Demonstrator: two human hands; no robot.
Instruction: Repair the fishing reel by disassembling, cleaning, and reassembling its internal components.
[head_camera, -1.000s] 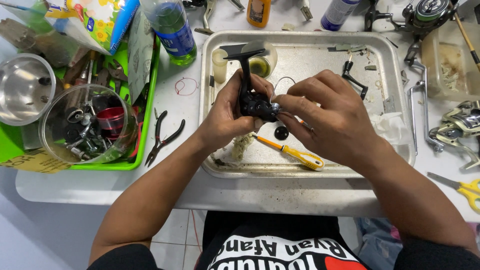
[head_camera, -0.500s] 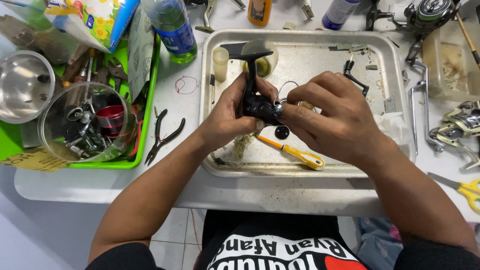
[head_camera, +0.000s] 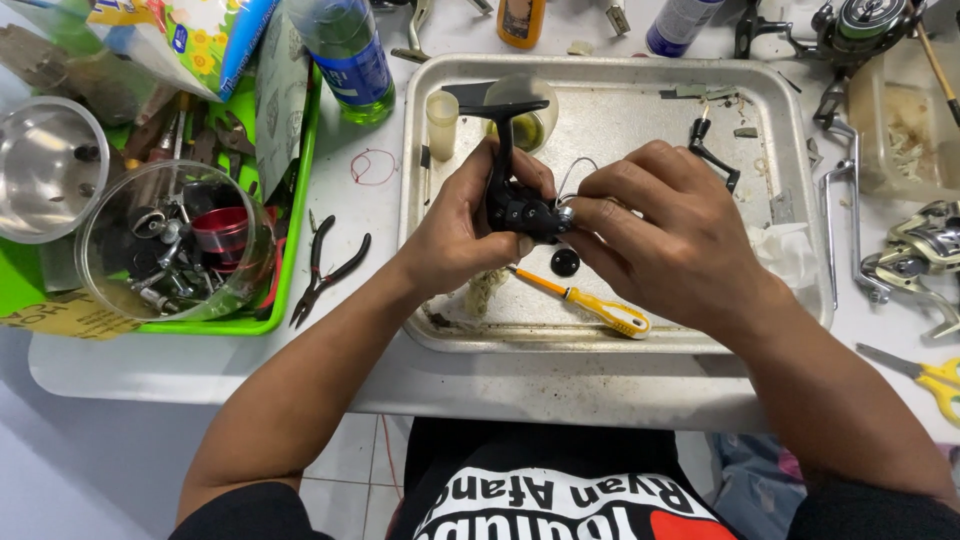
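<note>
Surface: metal tray on white table.
Left hand: grips black reel body above tray.
Right hand: pinches reel's small metal part.
Screwdriver: in tray.

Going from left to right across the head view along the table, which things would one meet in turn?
Steel bowl → clear tub of parts → black pliers → left hand → black reel body → right hand → yellow scissors.

A small repair workshop for fishing reels: the white desk carries a metal tray, pliers, a yellow screwdriver, spare reels and a tub of parts.
</note>
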